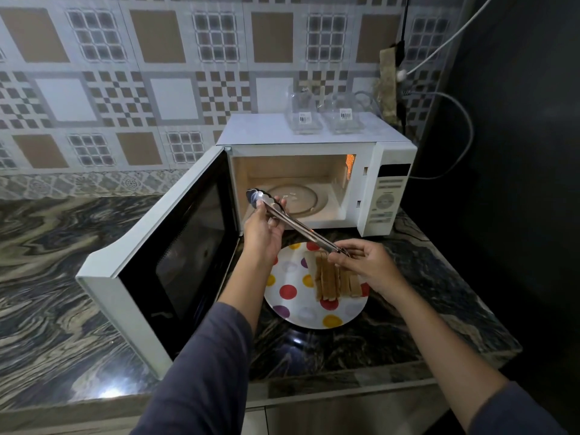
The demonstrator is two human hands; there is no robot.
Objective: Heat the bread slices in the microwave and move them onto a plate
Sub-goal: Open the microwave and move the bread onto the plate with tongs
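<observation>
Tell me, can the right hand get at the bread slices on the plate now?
Probably yes: the right hand is directly above the bread slices with nothing between, though its fingers pinch the tongs.

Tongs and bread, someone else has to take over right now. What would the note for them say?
Left hand grips the tongs near their scalloped tips; right hand pinches their handle end, above the plate.
Bread slices lie on that spotted plate, on the counter before the microwave.
Microwave door open, light on, turntable bare.
Done: bread is on the plate; whether heated cannot be told.
Left: heat if needed, put tongs down, close the door.
</observation>
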